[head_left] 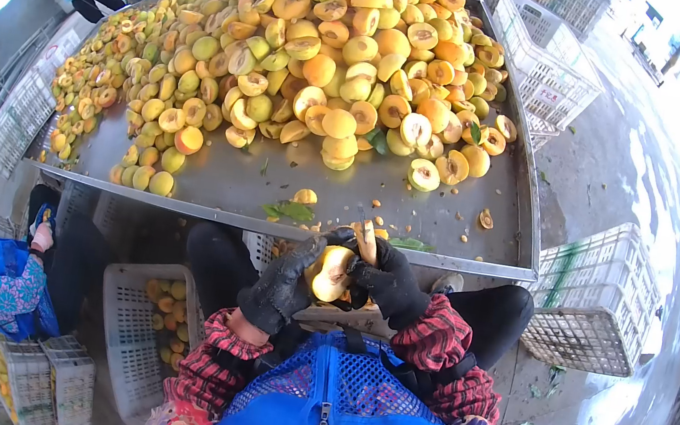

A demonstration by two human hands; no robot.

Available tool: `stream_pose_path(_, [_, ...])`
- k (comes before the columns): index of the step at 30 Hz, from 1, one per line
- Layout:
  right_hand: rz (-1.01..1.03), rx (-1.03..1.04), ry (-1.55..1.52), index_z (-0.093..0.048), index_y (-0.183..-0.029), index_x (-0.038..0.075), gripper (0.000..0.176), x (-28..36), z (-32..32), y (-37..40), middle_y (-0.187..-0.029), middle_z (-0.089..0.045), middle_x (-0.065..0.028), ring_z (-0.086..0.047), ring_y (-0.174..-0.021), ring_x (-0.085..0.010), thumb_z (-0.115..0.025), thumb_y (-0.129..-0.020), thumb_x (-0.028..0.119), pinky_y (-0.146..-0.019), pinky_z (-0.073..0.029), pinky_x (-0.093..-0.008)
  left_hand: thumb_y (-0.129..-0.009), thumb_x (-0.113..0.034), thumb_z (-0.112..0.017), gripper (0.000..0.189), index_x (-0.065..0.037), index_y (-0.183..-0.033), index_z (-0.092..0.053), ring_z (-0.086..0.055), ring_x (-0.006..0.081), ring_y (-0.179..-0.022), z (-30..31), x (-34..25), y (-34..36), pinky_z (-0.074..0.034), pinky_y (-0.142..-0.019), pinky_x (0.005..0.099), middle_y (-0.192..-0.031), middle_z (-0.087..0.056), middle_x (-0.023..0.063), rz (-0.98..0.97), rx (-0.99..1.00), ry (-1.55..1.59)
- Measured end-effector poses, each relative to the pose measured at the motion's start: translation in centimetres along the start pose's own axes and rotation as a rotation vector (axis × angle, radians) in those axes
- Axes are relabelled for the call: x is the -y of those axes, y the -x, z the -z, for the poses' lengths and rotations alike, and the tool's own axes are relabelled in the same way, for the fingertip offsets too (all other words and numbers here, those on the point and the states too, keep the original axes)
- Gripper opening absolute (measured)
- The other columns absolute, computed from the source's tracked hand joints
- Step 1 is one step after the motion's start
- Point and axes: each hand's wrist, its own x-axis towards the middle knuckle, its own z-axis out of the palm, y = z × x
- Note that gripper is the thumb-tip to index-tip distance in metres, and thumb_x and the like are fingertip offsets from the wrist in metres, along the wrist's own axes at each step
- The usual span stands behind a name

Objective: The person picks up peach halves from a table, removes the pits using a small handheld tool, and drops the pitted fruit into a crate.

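In front of my lap, near the table's front edge, my left hand [284,282] wears a dark glove and is closed round a yellow peach [332,274]. The peach's pale cut face points up and toward my right hand. My right hand [390,285], gloved too, is closed on a tool with a light wooden handle [366,241] that sticks up past the fingers. The tool's working end is hidden by the fingers and the fruit. Just beyond my hands, the metal table [343,191] bears a large heap of halved peaches [327,61].
A crate of peaches [136,332] stands on the floor to my left. White crates [600,295] stand at the right, with more crates [547,63] beyond the table. A co-worker [2,268] sits at the left. Loose pits and leaves [289,211] lie along the table's front.
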Motion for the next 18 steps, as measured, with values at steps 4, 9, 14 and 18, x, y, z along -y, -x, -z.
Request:
stream_pose_path(4, [-0.089,-0.018,-0.006,-0.057,-0.105,0.001,0.027,0.0,0.6,0.2,-0.082,-0.060,-0.0032,-0.056,-0.066,-0.0092,-0.061,-0.086,0.020,-0.058,-0.047,-0.0242,-0.082,-0.018,-0.067,0.064,-0.002,-0.135,-0.035,-0.036,0.0196,-0.126,-0.4,0.4,0.0,-0.030,-0.105,0.0344,-0.141,-0.032,0.0125,-0.162,-0.042,-0.453])
stream_pose_path(9, [-0.045,-0.062,-0.011,-0.053,-0.108,0.000,0.033,-2.5,1.1,-1.0,-0.089,-0.059,-0.0047,-0.057,-0.074,-0.0109,-0.064,-0.085,0.021,-0.064,-0.048,-0.0247,-0.070,-0.009,-0.075,0.078,-0.001,-0.135,-0.031,-0.040,0.0211,-0.123,-0.4,1.1,-0.4,-0.033,-0.103,0.0359,-0.138,-0.036,0.0131,-0.291,-0.049,-0.882])
stream_pose_path(14, [-0.005,0.017,0.057,-0.046,-0.115,0.001,0.044,0.4,-0.6,0.3,-0.097,-0.055,-0.0048,-0.054,-0.086,-0.0118,-0.067,-0.082,0.023,-0.075,-0.047,-0.0259,-0.065,-0.012,-0.077,0.088,0.003,-0.136,-0.027,-0.050,0.0249,-0.110,0.1,2.5,-0.9,-0.040,-0.095,0.0361,-0.122,-0.048,0.0178,-0.267,-0.018,-0.955])
stream_pose_path(18, [-0.033,0.109,-0.035,-0.045,-0.113,0.006,0.044,-0.8,-0.8,-0.7,-0.094,-0.053,-0.0015,-0.054,-0.085,-0.0103,-0.069,-0.081,0.022,-0.074,-0.047,-0.0255,-0.065,-0.013,-0.075,0.078,0.000,-0.130,-0.034,-0.053,0.0244,-0.105,0.3,2.9,-0.9,-0.044,-0.089,0.0348,-0.115,-0.052,0.0157,-0.308,-0.086,-1.192])
